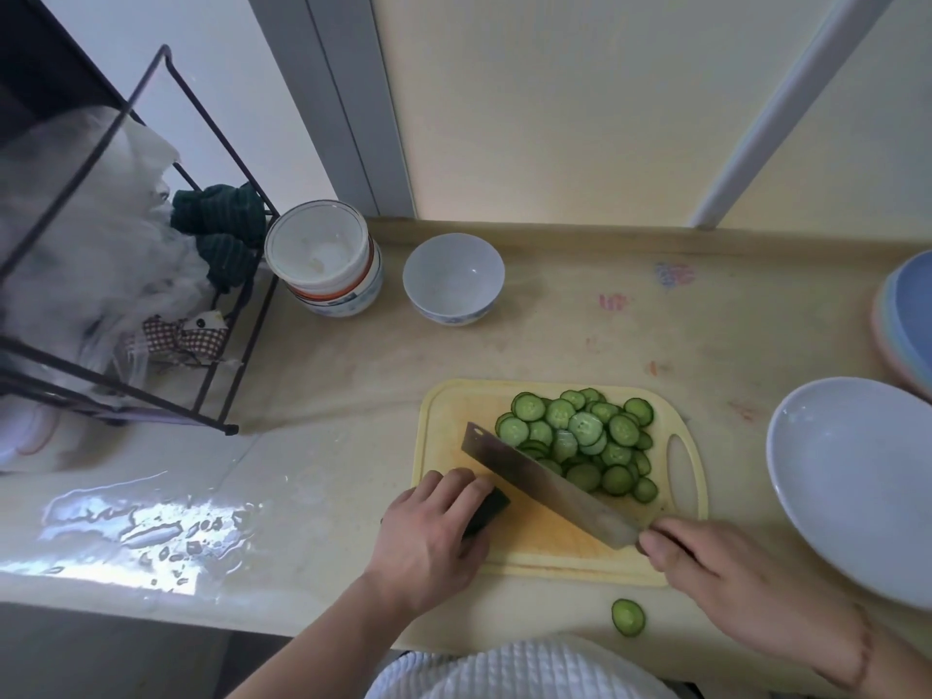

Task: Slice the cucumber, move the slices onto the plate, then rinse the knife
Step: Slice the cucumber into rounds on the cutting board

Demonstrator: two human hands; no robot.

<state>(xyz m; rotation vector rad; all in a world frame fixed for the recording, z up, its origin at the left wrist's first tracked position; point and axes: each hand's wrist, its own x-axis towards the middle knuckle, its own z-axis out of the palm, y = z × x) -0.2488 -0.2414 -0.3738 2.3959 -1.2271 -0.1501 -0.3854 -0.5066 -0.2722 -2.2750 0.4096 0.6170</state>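
Beige laminate counter (pixel 580 315), stained with faint red and blue marks, wet and glaring at its left front; cream wall panels behind.

Black wire rack (pixel 151 244), far left — crumpled clear plastic and dark green cloth inside; well apart from the work.

Pale grey round plate (pixel 857 471), right of the board, bare; a stack of blue and pink plates (pixel 908 320) behind it at the frame edge.

Pale yellow plastic cutting board (pixel 504 547), hand-slot at its right end, near the counter's front edge.

Heap of round green cucumber slices (pixel 580 436), on the board's far right part, none on the plate yet. Risk: a sweep toward the plate could scatter slices over the gap.

Steel cleaver with rectangular blade (pixel 549 489), lying diagonally, its edge against the heap.

Right hand (pixel 706 562), fingers curled round the cleaver's hidden handle.

Left hand (pixel 433 532), fingers curled over the dark green cucumber stub (pixel 491 507), just beside the blade. Risk: a short stub puts fingertips near the edge — a slip could nick them.

White patterned bowl (pixel 454 277) and stacked white bowls (pixel 323 254), rear.

Stray cucumber slice (pixel 628 618), off the board at the counter's lip; could fall if brushed.
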